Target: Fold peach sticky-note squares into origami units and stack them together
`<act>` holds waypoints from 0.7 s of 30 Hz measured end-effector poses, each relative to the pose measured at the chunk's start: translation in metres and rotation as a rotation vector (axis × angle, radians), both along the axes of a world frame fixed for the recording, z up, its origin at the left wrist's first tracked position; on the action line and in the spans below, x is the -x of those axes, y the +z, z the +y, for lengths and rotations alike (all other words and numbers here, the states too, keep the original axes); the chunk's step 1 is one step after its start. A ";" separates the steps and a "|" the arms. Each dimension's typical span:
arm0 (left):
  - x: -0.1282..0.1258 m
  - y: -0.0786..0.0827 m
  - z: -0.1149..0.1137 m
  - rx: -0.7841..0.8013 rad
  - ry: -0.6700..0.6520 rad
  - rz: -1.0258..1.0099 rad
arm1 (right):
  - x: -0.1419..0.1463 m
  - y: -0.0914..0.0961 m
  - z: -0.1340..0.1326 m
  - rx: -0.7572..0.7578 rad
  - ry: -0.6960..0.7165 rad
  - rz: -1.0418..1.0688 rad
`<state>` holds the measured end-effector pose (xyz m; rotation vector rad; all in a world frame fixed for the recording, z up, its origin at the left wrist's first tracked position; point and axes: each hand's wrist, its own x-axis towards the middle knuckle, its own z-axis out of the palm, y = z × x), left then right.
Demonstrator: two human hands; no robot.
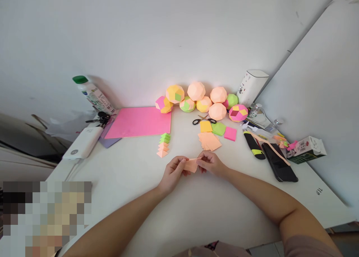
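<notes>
A peach sticky note [191,165] is held above the table's front half, bent along its upper edge. My left hand [174,171] pinches its left side between thumb and fingers. At its right corner, my right hand [212,163] is closed on the paper too. Beyond the hands lies a fanned stack of peach sticky notes [211,141], with yellow notes [206,126], green notes [218,128] and pink notes [230,133] behind it. Left of these, several folded green and peach paper pieces [163,146] stand in an overlapping row.
Faceted paper balls [196,91] are piled against the wall, with black-handled scissors [204,120] before them. A pink sheet [140,122] lies back left, near a white power bank [83,143] and a bottle [95,96]. On the right are a phone [279,161], a cutter [254,144] and a carton [307,149].
</notes>
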<state>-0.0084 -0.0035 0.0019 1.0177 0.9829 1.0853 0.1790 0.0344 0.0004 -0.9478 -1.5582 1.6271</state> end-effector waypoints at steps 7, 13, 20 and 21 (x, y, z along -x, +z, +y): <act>-0.002 -0.001 0.001 0.025 0.024 0.045 | -0.002 0.004 0.000 0.057 0.041 0.006; -0.002 -0.005 0.000 0.003 -0.005 0.087 | -0.002 0.004 0.001 0.028 0.049 0.049; -0.001 -0.004 -0.001 -0.041 -0.046 0.185 | -0.002 0.001 0.003 0.022 0.037 0.094; -0.001 -0.004 -0.001 -0.042 -0.048 0.186 | -0.002 0.001 0.003 0.025 0.033 0.095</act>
